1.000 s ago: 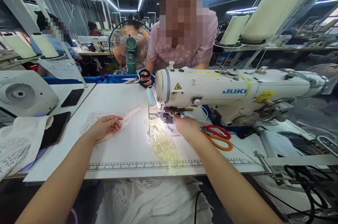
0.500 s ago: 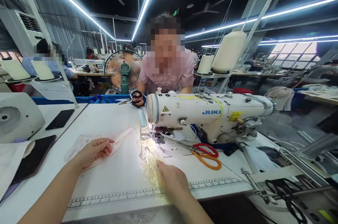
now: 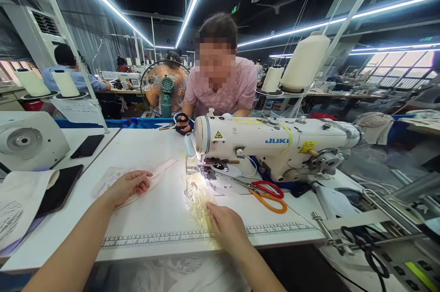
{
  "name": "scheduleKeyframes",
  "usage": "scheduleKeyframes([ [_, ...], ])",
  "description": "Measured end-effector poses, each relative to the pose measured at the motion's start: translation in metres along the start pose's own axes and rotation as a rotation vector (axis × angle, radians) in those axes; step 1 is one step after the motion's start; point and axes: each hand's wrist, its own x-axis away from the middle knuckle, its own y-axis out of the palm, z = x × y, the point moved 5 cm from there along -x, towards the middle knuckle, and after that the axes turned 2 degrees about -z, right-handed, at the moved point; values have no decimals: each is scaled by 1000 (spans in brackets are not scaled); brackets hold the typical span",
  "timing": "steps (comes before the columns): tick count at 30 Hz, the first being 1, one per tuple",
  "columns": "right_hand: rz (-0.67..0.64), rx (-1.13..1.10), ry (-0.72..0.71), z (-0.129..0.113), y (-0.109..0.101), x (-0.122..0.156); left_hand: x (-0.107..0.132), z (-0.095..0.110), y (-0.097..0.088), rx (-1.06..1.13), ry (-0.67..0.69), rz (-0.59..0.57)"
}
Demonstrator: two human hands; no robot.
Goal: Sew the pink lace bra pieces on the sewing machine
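Note:
My left hand point(image 3: 128, 186) rests on the white table point(image 3: 154, 218), fingers curled loosely, on a pale fabric strip point(image 3: 161, 170) and a lace piece point(image 3: 108, 179). My right hand point(image 3: 227, 225) lies flat, fingers together, on a sheer lace piece point(image 3: 197, 198) that runs under the presser foot of the white JUKI sewing machine point(image 3: 271, 143). The machine lamp lights the lace brightly. Red and orange scissors point(image 3: 266, 190) lie on the machine bed, right of my right hand.
A person in a pink top leans over the far side of the table, one hand point(image 3: 184, 124) on black scissors. A fan point(image 3: 165, 88) spins behind. Two dark phones point(image 3: 87, 146) and another machine point(image 3: 29, 138) sit at left. Thread cones point(image 3: 304, 63) stand at right.
My right hand has drawn back from the presser foot toward the table's front edge and now lies on the lace. The camera tilted upward. My left hand stayed put.

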Motion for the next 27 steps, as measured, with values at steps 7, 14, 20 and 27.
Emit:
scheduleKeyframes([
  [7, 13, -61, -24, 0, 0, 0, -1, -4, 0, 26, -15, -42],
  [14, 5, -156, -37, 4, 2, 1, -3, -6, 0, 52, -49, -58],
  [20, -2, -267, -31, 5, -1, 1, -5, -8, -3, 62, -52, -72],
  [27, 31, -477, -9, 7, -7, -3, -5, -5, -2, 64, -74, -78],
])
